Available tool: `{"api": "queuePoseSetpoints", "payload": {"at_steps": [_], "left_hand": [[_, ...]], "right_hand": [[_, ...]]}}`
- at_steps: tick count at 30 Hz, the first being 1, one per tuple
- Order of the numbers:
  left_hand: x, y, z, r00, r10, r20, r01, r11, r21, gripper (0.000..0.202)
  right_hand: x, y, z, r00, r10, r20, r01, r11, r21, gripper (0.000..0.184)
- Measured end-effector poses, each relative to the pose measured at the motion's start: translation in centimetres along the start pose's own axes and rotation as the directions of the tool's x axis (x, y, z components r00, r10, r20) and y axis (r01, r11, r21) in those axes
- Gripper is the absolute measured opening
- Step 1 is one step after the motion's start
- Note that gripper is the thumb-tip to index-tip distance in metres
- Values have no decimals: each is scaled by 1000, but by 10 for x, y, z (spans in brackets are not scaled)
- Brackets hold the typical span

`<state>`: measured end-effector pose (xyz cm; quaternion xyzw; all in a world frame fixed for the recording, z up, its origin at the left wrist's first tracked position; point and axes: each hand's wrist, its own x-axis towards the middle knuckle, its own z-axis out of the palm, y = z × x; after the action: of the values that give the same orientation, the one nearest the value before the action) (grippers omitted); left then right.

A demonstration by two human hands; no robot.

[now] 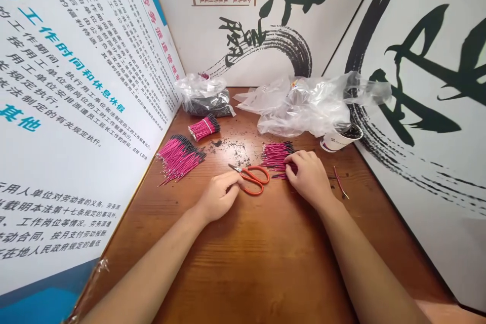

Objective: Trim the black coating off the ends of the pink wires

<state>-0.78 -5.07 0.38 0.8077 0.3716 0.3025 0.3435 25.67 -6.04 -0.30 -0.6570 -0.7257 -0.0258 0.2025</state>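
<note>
Wires [180, 157] lay in a loose heap at the far left of the wooden table [243, 258], beside a printed board [76, 86] of blue and black Chinese text. They were thin and pink-red, black at one end and bare metal at the other, and they fanned out in several directions. Just beyond sat a tied bundle [204, 127] of the same wires, cinched by a pale band, and behind it a plastic bag [205, 93] holding something dark. Black crumbs [231, 151] were scattered across the wood to the right.

The left hand [218, 196] rested near the middle, fingers together, their tips touching orange-handled scissors [255, 179], which lay shut with the blades pointing left. The right hand [308, 177] sat just beyond the scissors, its fingers curled together and clamped down on a bunch [275, 156] of the wires, with black tips sticking out toward the upper right. Further right, a lone wire [340, 182] lay bent and apart on the table. Behind it, crumpled plastic [299, 111] was heaped against a white paper cup [339, 140] with dark contents, and a brush-lettered board [436, 187] stood at the edge.
</note>
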Motion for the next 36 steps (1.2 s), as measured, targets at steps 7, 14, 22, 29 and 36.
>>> {"api": "queuePoseSetpoints", "payload": {"at_steps": [7,14,22,29,36], "left_hand": [[-1,3,-5,997,64,43,-69,989,130,23],[-2,4,-4,993,90,82,-105,974,202,23],[-3,4,-4,987,125,99,-144,967,212,23],[-3,5,-3,988,125,86,-143,960,241,24],[-4,16,6,981,165,100,-183,958,219,25]], "right_hand": [[-2,7,3,998,-61,-4,62,998,28,7],[-2,6,5,995,-98,-15,98,995,-1,7],[0,4,6,996,-68,-54,68,998,-8,8],[-1,-7,0,979,-92,-181,121,981,155,8],[-23,-62,-3,933,-272,-238,350,844,407,12]]}}
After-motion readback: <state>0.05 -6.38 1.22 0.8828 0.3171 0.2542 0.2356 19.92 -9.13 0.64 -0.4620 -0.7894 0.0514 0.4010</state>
